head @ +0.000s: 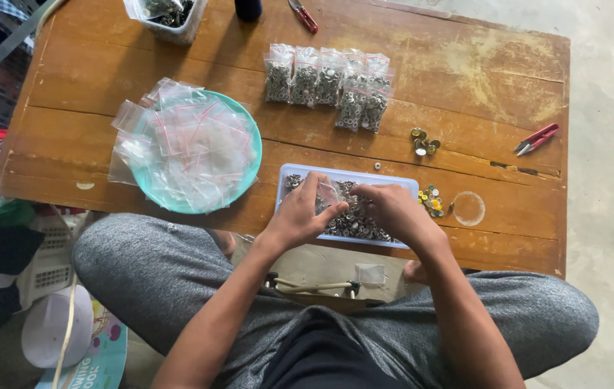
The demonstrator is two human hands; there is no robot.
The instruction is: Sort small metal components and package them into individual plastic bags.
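Several done: we see filled bags point(328, 86) lined up at twelve o'clock.
Hands: our left hand point(298, 213) and right hand point(393, 209) are together, pinching a small bag point(330, 193) over the tray point(300, 173).
Left: empty bags point(192, 148) at ten o'clock.

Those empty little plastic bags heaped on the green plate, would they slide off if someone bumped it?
Probably yes. The empty bags look thin, floppy and very light, piled loosely on the green plate with several already hanging over its rim, so a nudge could spill them. The filled bags beside them look packed with metal pieces, so they would likely stay put.
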